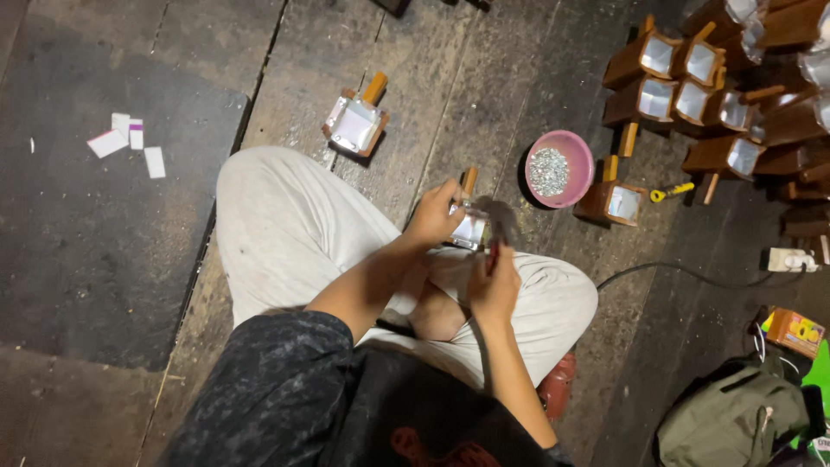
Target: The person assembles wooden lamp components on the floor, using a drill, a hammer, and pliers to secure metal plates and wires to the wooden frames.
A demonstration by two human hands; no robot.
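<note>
Wooden little box with a shiny silver lining and a stick handle [469, 227] sits over the person's lap. The left hand [435, 214] pinches it tight. The right hand [494, 290] is closed around a thin red tool [493, 256]. Many finished brown boxes [692, 95] are stacked at the top right. One more [356, 121] lies apart on the floor. A pink bowl of tiny silver bits [553, 169] looks quite full.

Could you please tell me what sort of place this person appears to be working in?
Probably a small home workshop on a bare plank floor: a stack of wooden mirrored boxes, a pink bowl of small metal bits, and the left hand holding one such box.
</note>
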